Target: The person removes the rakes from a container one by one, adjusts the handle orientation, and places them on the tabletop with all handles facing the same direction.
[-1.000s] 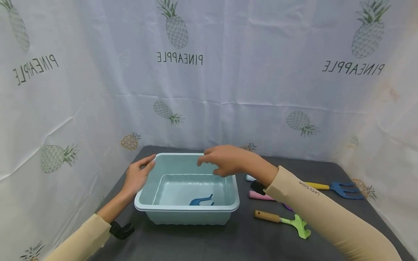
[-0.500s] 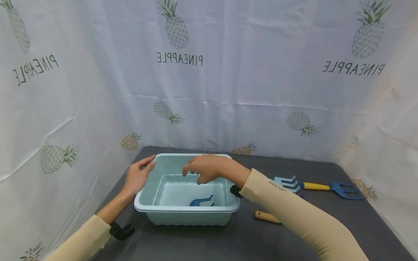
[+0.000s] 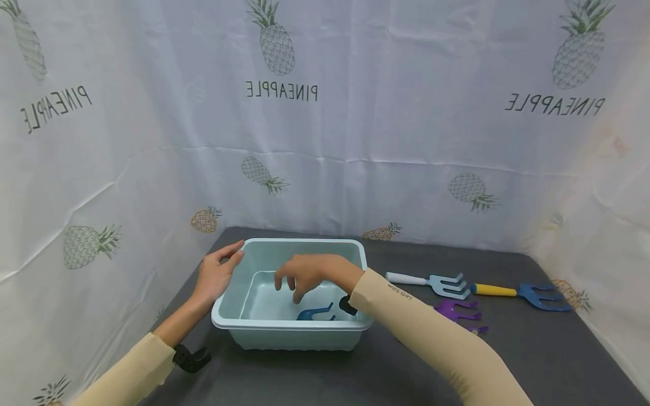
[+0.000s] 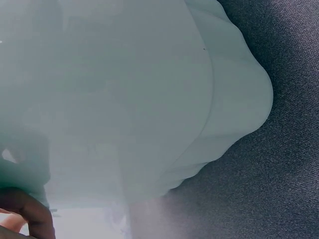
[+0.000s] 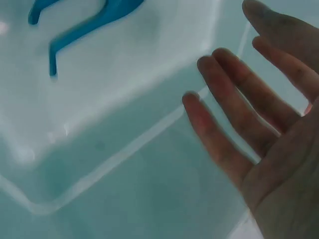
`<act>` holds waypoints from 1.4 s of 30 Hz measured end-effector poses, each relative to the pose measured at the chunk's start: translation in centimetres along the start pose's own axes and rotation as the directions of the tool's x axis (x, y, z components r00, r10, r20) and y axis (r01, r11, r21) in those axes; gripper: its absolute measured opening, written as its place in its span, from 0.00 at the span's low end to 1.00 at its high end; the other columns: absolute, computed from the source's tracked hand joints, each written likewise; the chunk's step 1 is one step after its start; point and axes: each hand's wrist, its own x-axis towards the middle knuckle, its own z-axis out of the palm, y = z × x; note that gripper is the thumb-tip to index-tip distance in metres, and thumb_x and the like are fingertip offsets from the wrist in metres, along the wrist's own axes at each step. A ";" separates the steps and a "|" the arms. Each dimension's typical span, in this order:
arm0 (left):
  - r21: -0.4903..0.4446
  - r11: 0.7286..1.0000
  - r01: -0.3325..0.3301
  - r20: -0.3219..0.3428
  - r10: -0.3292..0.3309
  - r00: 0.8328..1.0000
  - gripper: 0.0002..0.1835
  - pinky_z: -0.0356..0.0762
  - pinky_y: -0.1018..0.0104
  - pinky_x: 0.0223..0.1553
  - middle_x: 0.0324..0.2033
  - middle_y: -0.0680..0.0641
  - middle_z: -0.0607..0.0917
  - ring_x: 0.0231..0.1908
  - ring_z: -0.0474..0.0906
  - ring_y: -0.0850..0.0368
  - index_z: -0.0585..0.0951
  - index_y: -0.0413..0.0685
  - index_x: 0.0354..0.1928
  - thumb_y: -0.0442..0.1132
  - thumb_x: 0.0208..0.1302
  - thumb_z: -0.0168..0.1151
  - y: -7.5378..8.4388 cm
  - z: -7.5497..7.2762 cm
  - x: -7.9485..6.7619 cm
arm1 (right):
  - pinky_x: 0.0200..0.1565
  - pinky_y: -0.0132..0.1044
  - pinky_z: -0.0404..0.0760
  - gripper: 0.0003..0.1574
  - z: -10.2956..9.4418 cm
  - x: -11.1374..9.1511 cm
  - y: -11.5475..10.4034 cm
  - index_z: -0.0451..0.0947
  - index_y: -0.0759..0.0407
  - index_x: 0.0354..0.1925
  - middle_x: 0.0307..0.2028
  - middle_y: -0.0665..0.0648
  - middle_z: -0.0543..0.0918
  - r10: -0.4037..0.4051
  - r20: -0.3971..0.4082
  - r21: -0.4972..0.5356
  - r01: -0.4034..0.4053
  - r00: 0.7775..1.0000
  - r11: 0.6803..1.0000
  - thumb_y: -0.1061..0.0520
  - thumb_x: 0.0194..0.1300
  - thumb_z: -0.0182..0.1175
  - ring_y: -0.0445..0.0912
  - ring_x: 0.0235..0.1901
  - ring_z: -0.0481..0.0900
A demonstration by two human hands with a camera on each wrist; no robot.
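Observation:
A pale blue-green plastic basin (image 3: 294, 340) stands on the dark table. At its left rim, my left hand (image 3: 212, 277) grips the edge; a bent finger (image 4: 30, 211) shows against the outer wall in the left wrist view. My right hand (image 3: 304, 273) hovers over the inside of the basin, fingers spread and loosely bent, holding nothing. Below it on the basin floor lies a blue garden hand rake (image 3: 313, 313), its prongs (image 5: 75, 37) also seen in the right wrist view. The front wall hides the rest of the rake in the head view.
Right of the basin lie a light blue hand rake (image 3: 447, 286) with a white handle, a blue fork (image 3: 543, 297) with a yellow handle, and a purple rake (image 3: 457, 309) partly under the right sleeve. A pineapple-print curtain (image 3: 345, 113) surrounds the table.
My right hand has moved left and slightly down, deeper over the basin, uncovering the light blue rake while the sleeve now hides the wooden-handled green one. My left hand keeps its place.

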 end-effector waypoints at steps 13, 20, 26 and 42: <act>-0.009 1.000 0.007 -0.002 -0.007 1.000 0.26 0.74 0.74 0.44 0.60 0.38 0.82 0.63 0.78 0.45 0.75 0.52 0.73 0.53 0.80 0.53 0.5 0.1 0.2 | 0.44 0.33 0.81 0.31 0.8 2.0 0.2 0.80 0.49 0.63 0.47 0.51 0.88 0.034 0.061 0.058 -0.038 0.998 0.998 0.54 0.62 0.75 0.37 0.43 0.82; -0.012 1.000 0.018 -0.007 -0.018 1.000 0.26 0.74 0.72 0.47 0.62 0.38 0.82 0.63 0.77 0.45 0.75 0.51 0.73 0.52 0.80 0.53 0.7 0.1 0.5 | 0.43 0.36 0.84 0.30 1.2 2.6 1.1 0.81 0.49 0.62 0.47 0.50 0.87 0.059 0.097 0.146 -0.073 0.994 0.987 0.54 0.62 0.75 0.39 0.42 0.83; -0.005 1.000 0.018 -0.001 -0.018 1.000 0.26 0.74 0.70 0.49 0.63 0.38 0.81 0.65 0.76 0.45 0.74 0.50 0.73 0.52 0.80 0.52 0.4 0.1 0.3 | 0.47 0.44 0.87 0.29 2.1 3.0 2.0 0.81 0.48 0.61 0.45 0.48 0.86 0.077 0.157 0.261 -0.117 0.985 0.958 0.54 0.62 0.75 0.38 0.43 0.84; -0.006 1.000 0.017 -0.002 -0.017 1.000 0.26 0.74 0.69 0.49 0.62 0.38 0.82 0.66 0.76 0.44 0.74 0.52 0.73 0.53 0.80 0.52 0.3 0.0 -0.1 | 0.46 0.45 0.87 0.21 3.3 4.3 0.7 0.83 0.47 0.54 0.45 0.49 0.84 0.097 0.193 0.244 -0.144 0.976 0.959 0.55 0.63 0.75 0.41 0.40 0.82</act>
